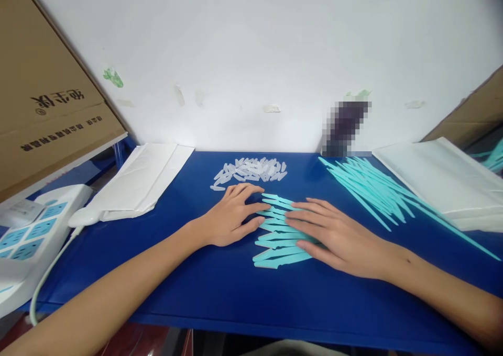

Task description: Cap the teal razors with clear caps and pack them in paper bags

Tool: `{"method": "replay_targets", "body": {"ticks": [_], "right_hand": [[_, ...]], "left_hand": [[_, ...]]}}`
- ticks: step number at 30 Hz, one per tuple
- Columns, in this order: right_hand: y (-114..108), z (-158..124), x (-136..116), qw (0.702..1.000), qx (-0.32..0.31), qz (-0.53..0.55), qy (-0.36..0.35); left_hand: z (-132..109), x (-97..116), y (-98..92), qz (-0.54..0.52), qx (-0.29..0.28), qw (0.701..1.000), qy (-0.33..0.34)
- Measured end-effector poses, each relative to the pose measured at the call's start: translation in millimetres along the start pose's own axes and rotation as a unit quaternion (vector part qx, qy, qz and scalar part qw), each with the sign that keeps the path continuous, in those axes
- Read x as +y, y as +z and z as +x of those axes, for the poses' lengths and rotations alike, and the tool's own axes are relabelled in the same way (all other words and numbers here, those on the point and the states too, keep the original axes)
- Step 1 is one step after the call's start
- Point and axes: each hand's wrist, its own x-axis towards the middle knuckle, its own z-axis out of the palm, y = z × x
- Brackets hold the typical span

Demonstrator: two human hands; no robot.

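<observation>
Several turquoise eyebrow razors lie side by side in a row on the blue table, their blade ends toward the left. My left hand is open at those ends, with its fingertips touching or just above the upper razors. From the other side my right hand lies open over the handles, fingers spread and covering part of them. A heap of small translucent white blade caps sits behind my left hand. Farther right is a loose pile of more turquoise razors.
A white pouch lies at the left, beside a white power strip with a cable. Another white pouch lies at the right. Cardboard boxes stand at the left and far right. A white wall closes off the back.
</observation>
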Motion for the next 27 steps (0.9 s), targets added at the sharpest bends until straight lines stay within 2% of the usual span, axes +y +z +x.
{"method": "replay_targets", "body": {"ticks": [7,13,16,20,22,24,27], "right_hand": [[5,-1,6,0.997,0.008,0.002,0.074],[0,-1,5,0.998,0.004,0.032,0.049],[-4,-3,5,0.998,-0.025,0.057,0.029],[-6,-4,7,0.995,-0.066,0.077,0.013],[-7,-4,8,0.995,-0.064,0.076,0.021],[-9,-3,9,0.995,-0.048,0.076,0.03],[-12,-1,11,0.996,-0.017,0.076,0.039]], "left_hand": [[0,-2,0.1,-0.009,0.005,1.0,-0.012],[-1,4,-3.7,-0.017,0.0,1.0,-0.001],[0,4,-3.0,0.009,0.016,1.0,-0.01],[0,-18,-14.0,0.118,0.04,0.992,-0.003],[-3,-35,-27.9,0.171,0.023,0.985,-0.023],[-8,-49,-43.5,0.199,-0.02,0.978,-0.059],[-16,-61,-61.0,0.21,-0.057,0.969,-0.114]]}}
